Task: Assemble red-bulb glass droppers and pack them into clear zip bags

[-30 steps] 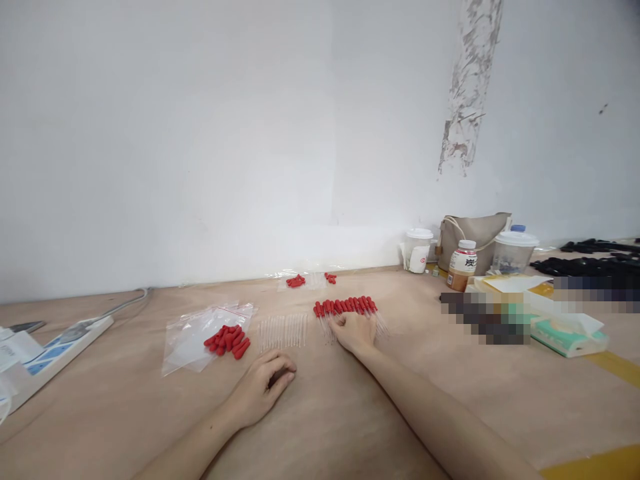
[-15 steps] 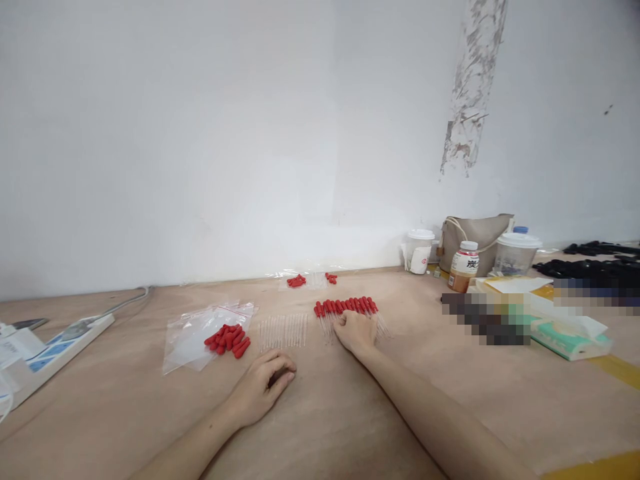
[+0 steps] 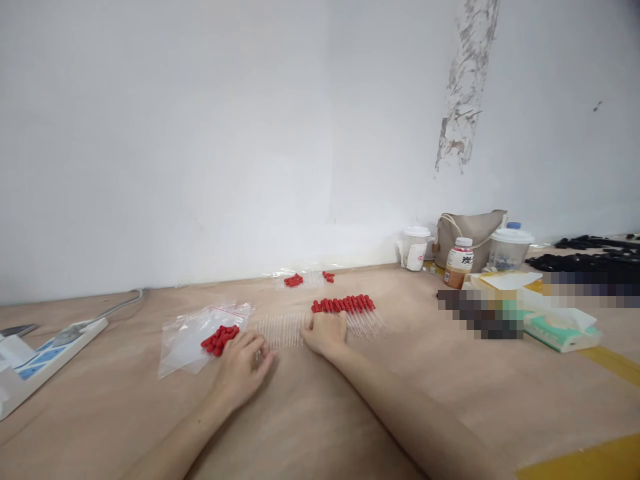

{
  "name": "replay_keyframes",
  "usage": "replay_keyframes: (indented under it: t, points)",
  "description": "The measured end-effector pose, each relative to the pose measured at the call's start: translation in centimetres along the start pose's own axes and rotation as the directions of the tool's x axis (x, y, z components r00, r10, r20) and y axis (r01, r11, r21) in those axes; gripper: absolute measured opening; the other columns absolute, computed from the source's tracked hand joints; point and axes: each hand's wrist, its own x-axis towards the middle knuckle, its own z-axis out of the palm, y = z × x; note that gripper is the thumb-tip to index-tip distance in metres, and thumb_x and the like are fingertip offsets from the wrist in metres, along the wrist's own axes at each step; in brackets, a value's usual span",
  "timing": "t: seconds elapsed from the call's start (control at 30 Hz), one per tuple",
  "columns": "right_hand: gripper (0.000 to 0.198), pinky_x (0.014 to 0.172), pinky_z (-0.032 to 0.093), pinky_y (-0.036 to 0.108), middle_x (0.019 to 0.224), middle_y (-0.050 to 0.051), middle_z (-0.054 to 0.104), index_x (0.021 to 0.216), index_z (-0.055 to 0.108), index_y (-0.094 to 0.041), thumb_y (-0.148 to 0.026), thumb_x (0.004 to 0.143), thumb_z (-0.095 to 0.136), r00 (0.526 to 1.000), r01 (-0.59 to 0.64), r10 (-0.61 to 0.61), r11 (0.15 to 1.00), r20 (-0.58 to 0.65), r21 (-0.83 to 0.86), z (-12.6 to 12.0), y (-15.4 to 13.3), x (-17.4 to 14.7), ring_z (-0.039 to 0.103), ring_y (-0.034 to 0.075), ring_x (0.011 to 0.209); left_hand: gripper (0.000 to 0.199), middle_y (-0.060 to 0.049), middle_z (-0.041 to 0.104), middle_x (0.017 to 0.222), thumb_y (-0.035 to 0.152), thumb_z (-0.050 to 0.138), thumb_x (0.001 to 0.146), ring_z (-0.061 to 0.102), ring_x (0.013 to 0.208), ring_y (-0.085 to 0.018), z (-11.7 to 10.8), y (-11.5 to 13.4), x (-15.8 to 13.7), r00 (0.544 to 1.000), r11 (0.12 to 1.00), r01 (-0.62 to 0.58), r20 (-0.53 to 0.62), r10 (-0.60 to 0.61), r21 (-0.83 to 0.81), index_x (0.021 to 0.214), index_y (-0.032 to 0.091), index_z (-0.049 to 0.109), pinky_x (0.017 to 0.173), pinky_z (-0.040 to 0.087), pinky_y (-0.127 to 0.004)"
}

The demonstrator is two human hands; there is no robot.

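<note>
My left hand (image 3: pixel 243 367) is open, its fingers loosely bent and a gap between thumb and fingers. Its fingertips reach the near side of a pile of red rubber bulbs (image 3: pixel 215 341). Right of that pile lies a row of thin clear tubes (image 3: pixel 281 331). At the right end of this row is my right hand (image 3: pixel 327 335), fingers bent down and closed; what they hold, if anything, is hidden. Just beyond it, droppers (image 3: pixel 367 317) with red bulbs on clear stems lie side by side, some partly covered by the hand.
Clear zip bags (image 3: pixel 183 340) lie under the bulb pile. Another clear bag (image 3: pixel 314 280) with red bulbs is by the wall. At left is a power strip (image 3: pixel 55 360). A cup (image 3: pixel 416 248), a bottle (image 3: pixel 459 263), a bag (image 3: pixel 475 233) and a tissue pack (image 3: pixel 563 330) stand right.
My right hand has moved left from the row of red-bulbed droppers to the end of the clear tubes. My left hand has shifted left and away from me to the bulb pile.
</note>
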Motion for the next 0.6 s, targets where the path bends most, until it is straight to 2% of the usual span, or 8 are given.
replay_keyframes:
  t: [0.07, 0.13, 0.23, 0.37, 0.6]
  points:
    - [0.03, 0.083, 0.023, 0.039, 0.079, 0.012, 0.067, 0.075, 0.065, -0.017, -0.04, 0.072, 0.047, 0.999, -0.027, 0.028, 0.999, 0.047, -0.019, 0.1, -0.9, 0.4, 0.06, 0.023, 0.077, 0.019, -0.002, 0.057, 0.076, 0.035, 0.049, 0.076, 0.051, 0.078, -0.022, -0.9, -1.9, 0.5, 0.995, 0.989, 0.095, -0.025, -0.093, 0.109, 0.065, 0.02, 0.052, 0.068, 0.037, -0.032]
    - [0.028, 0.082, 0.025, 0.04, 0.081, 0.013, 0.066, 0.078, 0.065, -0.015, -0.037, 0.072, 0.047, 0.996, -0.047, 0.049, 0.999, 0.076, -0.021, 0.2, -1.4, 0.8, 0.06, 0.023, 0.078, 0.02, -0.003, 0.057, 0.077, 0.041, 0.053, 0.072, 0.051, 0.077, -0.023, -1.8, -3.8, 0.7, 0.984, 0.973, 0.177, 0.005, -0.18, 0.149, 0.069, 0.021, 0.055, 0.066, 0.037, -0.031]
    - [0.024, 0.083, 0.024, 0.041, 0.084, 0.014, 0.066, 0.078, 0.065, -0.015, -0.032, 0.071, 0.049, 0.992, -0.06, 0.061, 0.998, 0.106, -0.018, 0.1, -1.7, 1.2, 0.06, 0.024, 0.08, 0.024, -0.003, 0.057, 0.085, 0.046, 0.056, 0.068, 0.05, 0.085, -0.025, -2.5, -5.7, 0.6, 0.976, 0.97, 0.191, 0.076, -0.203, 0.149, 0.071, 0.023, 0.059, 0.071, 0.037, -0.034]
    - [0.023, 0.083, 0.024, 0.041, 0.086, 0.014, 0.066, 0.079, 0.065, -0.015, -0.029, 0.07, 0.05, 0.987, -0.074, 0.075, 0.997, 0.143, -0.014, 0.0, -1.8, 1.6, 0.06, 0.024, 0.082, 0.021, -0.004, 0.055, 0.093, 0.044, 0.058, 0.066, 0.046, 0.094, -0.029, -2.3, -6.1, 0.2, 0.976, 0.965, 0.18, 0.09, -0.199, 0.191, 0.07, 0.024, 0.061, 0.074, 0.035, -0.039]
    - [0.022, 0.08, 0.028, 0.04, 0.087, 0.013, 0.066, 0.081, 0.065, -0.016, -0.028, 0.068, 0.052, 0.976, -0.108, 0.105, 0.994, 0.189, 0.003, 0.3, -2.2, 2.0, 0.06, 0.024, 0.083, 0.014, -0.006, 0.055, 0.093, 0.036, 0.059, 0.068, 0.046, 0.093, -0.027, -1.5, -5.5, 0.0, 0.995, 0.939, 0.087, 0.022, -0.1, 0.333, 0.067, 0.022, 0.062, 0.076, 0.033, -0.039]
